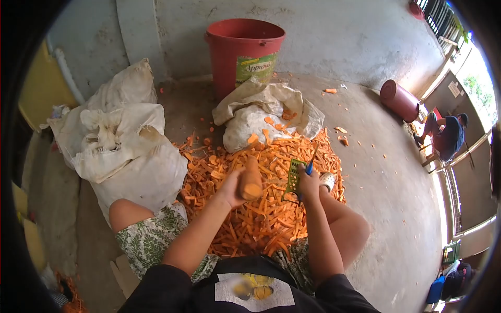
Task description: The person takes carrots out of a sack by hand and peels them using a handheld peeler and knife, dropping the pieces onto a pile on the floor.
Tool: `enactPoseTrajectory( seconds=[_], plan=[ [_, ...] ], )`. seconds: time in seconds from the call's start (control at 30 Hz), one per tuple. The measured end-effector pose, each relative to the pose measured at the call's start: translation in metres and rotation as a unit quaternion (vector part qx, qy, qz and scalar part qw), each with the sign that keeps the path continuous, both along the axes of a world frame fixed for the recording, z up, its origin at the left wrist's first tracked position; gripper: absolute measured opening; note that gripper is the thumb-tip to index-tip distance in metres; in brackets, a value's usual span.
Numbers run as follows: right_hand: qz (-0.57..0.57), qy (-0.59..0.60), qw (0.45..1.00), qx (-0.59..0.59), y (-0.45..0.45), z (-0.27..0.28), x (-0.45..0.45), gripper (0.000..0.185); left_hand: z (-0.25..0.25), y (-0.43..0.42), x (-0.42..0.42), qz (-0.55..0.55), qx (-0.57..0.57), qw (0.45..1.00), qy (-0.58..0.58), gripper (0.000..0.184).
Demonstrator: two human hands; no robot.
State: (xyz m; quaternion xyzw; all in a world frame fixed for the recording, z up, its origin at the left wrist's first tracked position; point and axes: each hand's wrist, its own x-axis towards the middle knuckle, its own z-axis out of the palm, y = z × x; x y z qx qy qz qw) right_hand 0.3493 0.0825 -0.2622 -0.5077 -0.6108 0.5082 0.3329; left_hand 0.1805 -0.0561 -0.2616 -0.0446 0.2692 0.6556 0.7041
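My left hand (pixel 231 189) is closed around a thick carrot (pixel 252 177), its cut, flat end towards me. In my right hand (pixel 309 183) is a flat green tool with rows of holes (pixel 294 176), like a grater or peeler. The same fist grips a blue-handled knife (pixel 310 167), whose thin blade points up and away. Both hands hang over a broad heap of orange peelings and carrot slices (pixel 261 219) between my legs. The carrot and the green tool are apart.
White woven sacks (pixel 130 141) stand at the left. Beyond the heap lies an opened sack (pixel 250 128), with a tall red bin (pixel 224 65) behind it. A red barrel (pixel 399 101) lies on its side at the right. A seated person (pixel 451 135) is further right.
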Motion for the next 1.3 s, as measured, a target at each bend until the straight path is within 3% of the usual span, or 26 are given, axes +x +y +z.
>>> enactPoseTrajectory(
  seconds=[0.03,0.1,0.17,0.3,0.37,0.4,0.47,0.53,0.67,0.77,0.83,1.0,1.1,1.17,1.23,1.3],
  plan=[
    [-0.001,0.001,1.000,0.000,0.001,-0.011,-0.002,0.027,-0.001,0.001,0.011,0.002,-0.027,0.999,0.023,0.036],
    [-0.048,0.158,0.983,-0.082,-0.003,-0.019,-0.009,0.027,-0.003,-0.003,0.025,-0.011,-0.035,0.998,0.044,0.036],
    [-0.067,0.164,0.980,-0.093,-0.012,-0.011,-0.014,0.027,-0.004,-0.004,0.034,-0.079,-0.058,0.991,0.088,0.036],
    [-0.038,0.120,0.989,-0.081,-0.049,0.030,-0.023,0.031,-0.002,-0.008,0.047,-0.115,0.006,0.993,0.003,0.034],
    [0.010,-0.010,0.996,0.087,-0.064,0.042,-0.029,0.031,-0.005,-0.008,0.051,-0.094,-0.008,0.995,0.015,0.033],
    [0.015,-0.040,0.993,0.108,-0.074,0.054,-0.030,0.030,-0.005,-0.008,0.052,-0.104,-0.015,0.994,0.037,0.035],
    [0.020,-0.059,0.991,0.120,-0.073,0.043,-0.032,0.029,-0.006,-0.007,0.055,-0.114,-0.022,0.992,0.059,0.036],
    [0.015,-0.060,0.987,0.147,-0.076,0.036,-0.035,0.027,-0.005,-0.008,0.060,-0.054,-0.050,0.997,0.001,0.039],
    [0.007,-0.080,0.977,0.198,-0.080,0.037,-0.037,0.026,-0.007,-0.013,0.056,-0.097,-0.030,0.994,0.050,0.039],
    [0.011,-0.181,0.958,0.221,-0.065,0.021,-0.036,0.022,-0.014,-0.010,0.053,-0.081,-0.027,0.995,0.059,0.038],
    [-0.100,-0.208,0.937,0.260,-0.030,-0.001,-0.028,0.022,0.009,-0.017,0.052,-0.236,-0.085,0.946,0.204,0.032],
    [-0.227,-0.164,0.940,0.194,0.048,-0.021,0.014,0.028,0.030,-0.021,0.060,-0.249,-0.043,0.952,0.172,0.039],
    [-0.158,-0.014,0.981,0.111,0.022,-0.004,-0.002,0.032,0.030,-0.017,0.046,-0.191,-0.033,0.972,0.132,0.039],
    [-0.053,0.002,0.998,0.034,-0.029,0.031,-0.022,0.027,0.013,-0.015,0.038,-0.179,0.011,0.982,0.065,0.039],
    [0.008,0.060,0.997,0.055,-0.070,0.049,-0.034,0.024,0.006,-0.013,0.037,-0.151,0.019,0.988,0.034,0.038],
    [0.000,0.026,0.993,0.116,-0.083,0.048,-0.038,0.026,0.007,-0.012,0.041,-0.126,-0.018,0.991,0.040,0.038]
  ],
)
